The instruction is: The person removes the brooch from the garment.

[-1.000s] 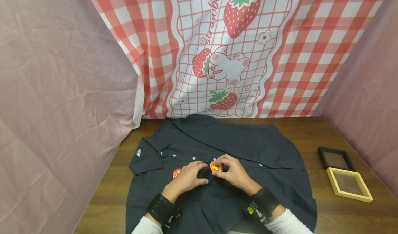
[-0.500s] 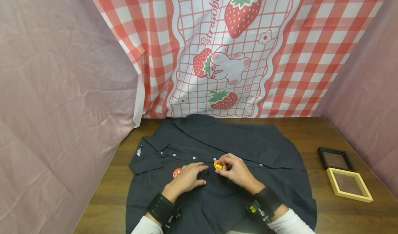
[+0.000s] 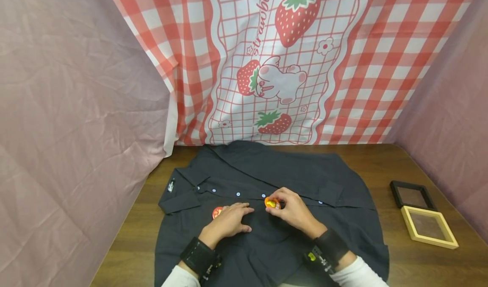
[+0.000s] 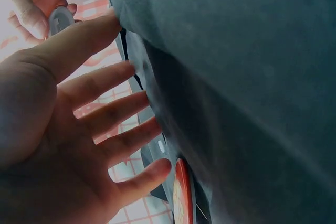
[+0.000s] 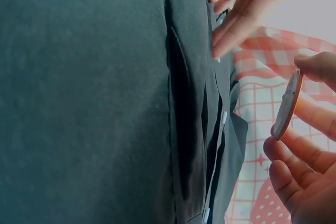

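Note:
A dark button-up shirt (image 3: 305,172) lies spread out, its collar toward the left. My right hand (image 3: 292,210) pinches an orange round pin badge (image 3: 272,203) by its edge, close over the button placket. In the right wrist view the badge (image 5: 287,106) is held between thumb and fingers, its grey back turned toward the shirt. My left hand (image 3: 226,221) has its fingers spread, fingertips at the shirt front. Beside that hand a red round badge (image 3: 217,212) sits on the shirt, partly hidden by it; the left wrist view shows this badge (image 4: 182,198) edge-on near the little finger.
A black frame (image 3: 411,206) and a light wooden frame (image 3: 408,223) lie at the right on the brown wooden table (image 3: 126,236). Behind hangs a red-and-white checked strawberry cloth (image 3: 343,121). Pink cloth (image 3: 76,130) drapes the left side, with more on the right.
My right hand has shifted slightly right along the placket, carrying the orange badge. My left hand has drawn back a little toward the near side.

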Motion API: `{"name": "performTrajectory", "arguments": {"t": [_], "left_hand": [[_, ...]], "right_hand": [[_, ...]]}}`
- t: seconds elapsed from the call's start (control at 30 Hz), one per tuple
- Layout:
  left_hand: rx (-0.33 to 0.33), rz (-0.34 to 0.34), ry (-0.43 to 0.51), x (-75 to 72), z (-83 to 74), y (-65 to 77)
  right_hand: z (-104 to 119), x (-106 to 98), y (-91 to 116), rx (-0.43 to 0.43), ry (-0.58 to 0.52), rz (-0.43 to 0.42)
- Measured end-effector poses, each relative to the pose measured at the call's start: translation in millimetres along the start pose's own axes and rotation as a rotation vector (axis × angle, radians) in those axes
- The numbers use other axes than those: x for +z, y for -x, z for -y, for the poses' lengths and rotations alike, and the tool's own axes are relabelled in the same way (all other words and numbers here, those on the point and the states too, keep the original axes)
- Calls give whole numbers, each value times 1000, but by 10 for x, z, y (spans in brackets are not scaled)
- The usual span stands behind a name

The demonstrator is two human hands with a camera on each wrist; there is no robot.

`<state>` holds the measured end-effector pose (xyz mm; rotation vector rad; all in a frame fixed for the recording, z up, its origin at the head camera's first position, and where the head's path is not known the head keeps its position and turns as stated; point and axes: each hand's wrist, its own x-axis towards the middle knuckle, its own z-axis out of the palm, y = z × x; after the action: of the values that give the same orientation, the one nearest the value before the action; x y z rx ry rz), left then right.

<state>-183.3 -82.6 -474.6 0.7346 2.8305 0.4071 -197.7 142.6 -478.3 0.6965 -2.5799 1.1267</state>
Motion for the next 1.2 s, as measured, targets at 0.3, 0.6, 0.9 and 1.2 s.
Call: {"name": "performTrajectory", "arguments": {"t": [0.3,0.6,0.9,1.2], "left_hand": [[-11,36,-21,-32,-19,-19],[-26,11,-22,-39,-1,-49],[-16,17,-51,-35,-25,-41],[-7,-1,-38,-8,-4,-26]], "right_hand": [[1,-36,-2,31,-1,38],[-22,-81,-18,35,-6,30],[-39,-99,40,61,10,16],[-47,-148,-13,81,15,46]]}}
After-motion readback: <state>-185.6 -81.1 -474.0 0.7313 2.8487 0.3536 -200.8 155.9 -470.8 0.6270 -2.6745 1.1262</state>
